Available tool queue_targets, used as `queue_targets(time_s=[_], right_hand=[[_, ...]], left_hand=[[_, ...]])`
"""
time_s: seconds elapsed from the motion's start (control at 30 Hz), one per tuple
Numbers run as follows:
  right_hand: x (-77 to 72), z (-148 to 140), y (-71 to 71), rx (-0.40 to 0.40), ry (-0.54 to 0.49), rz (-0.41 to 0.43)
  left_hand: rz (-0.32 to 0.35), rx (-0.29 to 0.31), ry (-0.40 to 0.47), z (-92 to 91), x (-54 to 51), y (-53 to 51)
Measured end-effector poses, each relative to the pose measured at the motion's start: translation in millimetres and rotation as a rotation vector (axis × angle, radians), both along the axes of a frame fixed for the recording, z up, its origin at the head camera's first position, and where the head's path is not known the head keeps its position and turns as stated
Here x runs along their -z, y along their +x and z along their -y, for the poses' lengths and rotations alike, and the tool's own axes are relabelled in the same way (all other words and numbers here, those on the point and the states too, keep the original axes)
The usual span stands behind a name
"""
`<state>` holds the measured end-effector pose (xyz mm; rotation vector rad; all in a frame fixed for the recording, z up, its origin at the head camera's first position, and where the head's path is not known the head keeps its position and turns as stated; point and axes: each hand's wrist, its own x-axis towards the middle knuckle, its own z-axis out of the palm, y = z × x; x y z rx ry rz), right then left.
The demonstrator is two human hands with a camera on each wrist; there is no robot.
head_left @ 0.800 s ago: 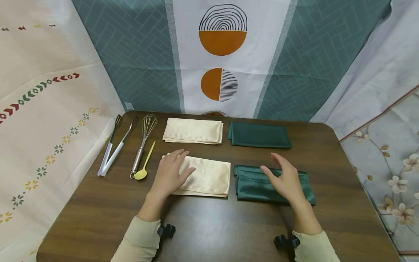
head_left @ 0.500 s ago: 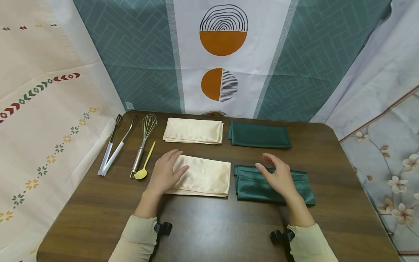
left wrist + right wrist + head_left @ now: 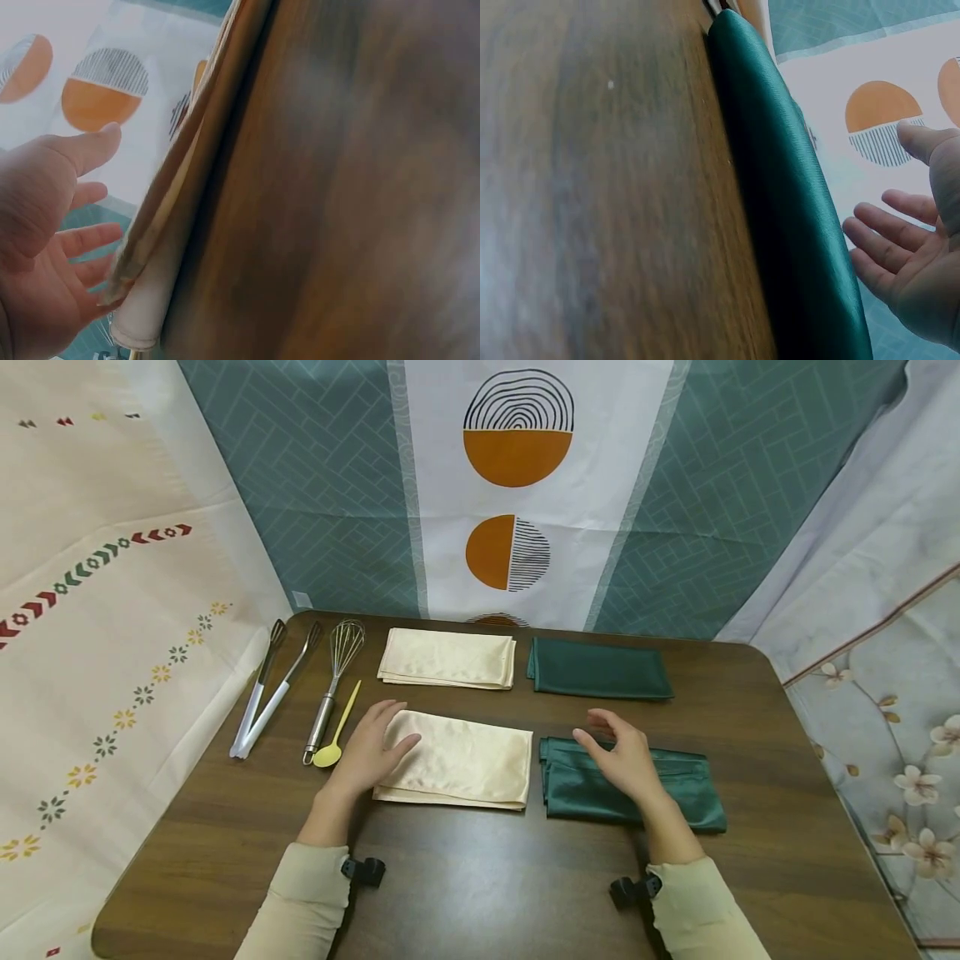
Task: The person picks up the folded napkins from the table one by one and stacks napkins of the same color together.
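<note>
In the head view, my left hand [image 3: 366,753] hovers at the left edge of a folded cream satin cloth [image 3: 467,758], its fingers relaxed and the thumb apart. The left wrist view has this hand [image 3: 56,232] beside the cloth's folded edge [image 3: 169,240], holding nothing. Over a folded dark green satin cloth [image 3: 682,789] is my right hand [image 3: 624,760], fingers loosely bent, thumb spread. The green cloth's thick front fold [image 3: 799,195] fills the middle of the right wrist view, and the right hand [image 3: 915,262] grips nothing there. Whether either hand touches its cloth, I cannot tell.
Behind lie another folded cream cloth [image 3: 447,657] and another green one [image 3: 600,669]. At the left of the brown table [image 3: 465,885] are white-handled tongs [image 3: 262,718], a whisk [image 3: 327,693] and a yellow spoon [image 3: 333,739]. Patterned curtains [image 3: 337,468] surround the table.
Both hands have drifted left; the left one uncovers more of the cream cloth's left side. The head view has shifted slightly. The cloths and utensils have stayed in place.
</note>
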<state>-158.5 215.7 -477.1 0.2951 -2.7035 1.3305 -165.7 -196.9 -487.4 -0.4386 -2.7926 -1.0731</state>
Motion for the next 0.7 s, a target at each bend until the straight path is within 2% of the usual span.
queue_targets(time_s=[0.3,0.5,0.7], right_hand=[[4.8,19,-10.0,-0.038,-0.027,0.038],[10.5,31,-20.6,-0.095,0.02,0.076],[15.8,44,-29.5,-0.152,0.033,0.097]], left_hand=[[0.063,0.002,0.011,12.0,4.9,-10.2],[0.099,0.015,0.025,19.0,5.4,-12.4],[0.143,0.015,-0.01,24.1,6.6,-15.3]])
